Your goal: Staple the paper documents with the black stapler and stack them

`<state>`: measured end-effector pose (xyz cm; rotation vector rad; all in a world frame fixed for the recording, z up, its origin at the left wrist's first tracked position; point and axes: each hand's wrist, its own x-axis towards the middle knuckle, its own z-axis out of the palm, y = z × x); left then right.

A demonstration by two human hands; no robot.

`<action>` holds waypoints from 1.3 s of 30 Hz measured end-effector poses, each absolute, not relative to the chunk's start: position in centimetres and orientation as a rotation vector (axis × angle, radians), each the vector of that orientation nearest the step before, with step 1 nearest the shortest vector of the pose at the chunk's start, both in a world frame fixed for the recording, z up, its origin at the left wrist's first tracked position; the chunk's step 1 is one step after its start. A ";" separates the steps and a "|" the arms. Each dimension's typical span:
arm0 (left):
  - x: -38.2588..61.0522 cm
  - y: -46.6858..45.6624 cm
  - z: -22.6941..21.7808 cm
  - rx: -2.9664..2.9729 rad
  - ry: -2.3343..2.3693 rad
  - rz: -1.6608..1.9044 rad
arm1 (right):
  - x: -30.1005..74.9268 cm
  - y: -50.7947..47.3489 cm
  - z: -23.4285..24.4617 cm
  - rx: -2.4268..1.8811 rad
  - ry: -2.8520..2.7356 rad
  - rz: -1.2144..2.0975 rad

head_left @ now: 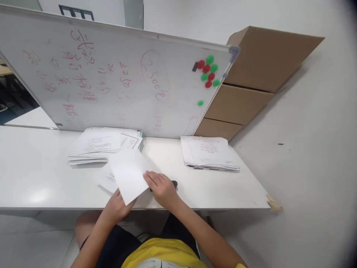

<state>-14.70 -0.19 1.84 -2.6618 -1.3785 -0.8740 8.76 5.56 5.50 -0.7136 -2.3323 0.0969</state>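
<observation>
Both of my hands are on a white sheet of paper (129,173), tilted above the front edge of the desk. My left hand (118,206) grips its lower left corner, fingers partly hidden beneath it. My right hand (161,188) pinches the sheet's right edge, fingers on top. A printed sheet (107,180) lies under the held paper on the left. Behind my right hand a small black object (174,184) shows only in part; I cannot make out what it is.
A paper stack (97,143) sits at the back left of the white desk (36,167), another stack (209,152) at the back right. A whiteboard (134,82) with red writing and round magnets (206,69) stands behind. Cardboard boxes (259,63) are piled against the right wall.
</observation>
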 end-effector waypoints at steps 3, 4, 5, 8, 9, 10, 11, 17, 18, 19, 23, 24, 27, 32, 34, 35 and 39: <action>-15.8 -4.0 -1.5 -2.671 -1.524 -0.950 | 7.3 4.0 3.8 -0.634 -2.522 0.046; -16.1 -5.5 -2.6 -2.669 -1.588 -0.965 | 7.0 3.5 3.2 -0.608 -2.579 0.048; -16.2 -7.0 -3.6 -2.635 -1.667 -0.997 | 6.7 2.9 2.7 -0.582 -2.634 0.055; -15.0 -11.1 -6.1 -2.108 -1.993 -1.353 | 6.0 1.6 1.1 -0.523 -2.741 0.107; -14.2 -11.9 -6.5 -1.790 -2.101 -1.546 | 5.8 1.4 0.6 -0.506 -2.757 0.130; -13.4 -12.3 -6.6 -1.498 -2.204 -1.745 | 5.6 1.3 0.1 -0.492 -2.763 0.150; -12.6 -12.4 -6.4 -1.276 -2.303 -1.953 | 5.4 1.3 -0.2 -0.482 -2.763 0.167; -10.7 -8.6 -0.7 -0.934 -2.665 -2.738 | 6.0 0.3 -0.6 -0.420 -2.563 0.431; -10.5 -8.2 0.0 -0.846 -2.638 -2.760 | 6.3 -0.6 -0.4 -0.517 -2.417 0.521; -10.2 -8.0 0.4 -0.757 -2.604 -2.789 | 6.5 -1.8 -0.1 -0.660 -2.231 0.623; -7.8 -8.5 -0.2 -0.608 -2.641 -3.015 | 6.4 -5.9 1.5 -1.074 -1.456 1.208; -7.1 -8.7 -0.6 -0.655 -2.680 -3.062 | 6.3 -6.2 2.0 -1.057 -1.336 1.375; -6.7 -8.3 -1.5 -0.937 -2.664 -3.110 | 6.5 -4.8 4.0 -0.999 -1.091 1.579; -11.5 -5.1 0.2 -1.366 -2.334 -2.797 | 10.4 -0.2 6.2 -1.030 -1.133 1.361; -13.7 -3.6 1.3 -1.631 -2.346 -2.544 | 12.5 1.2 6.6 -1.029 -1.256 1.308; -14.5 -2.9 1.8 -1.796 -2.343 -2.441 | 13.3 1.8 6.6 -1.030 -1.304 1.293; -15.5 -0.6 2.2 -2.233 -2.276 -2.209 | 14.9 3.6 5.4 -0.997 -1.418 1.339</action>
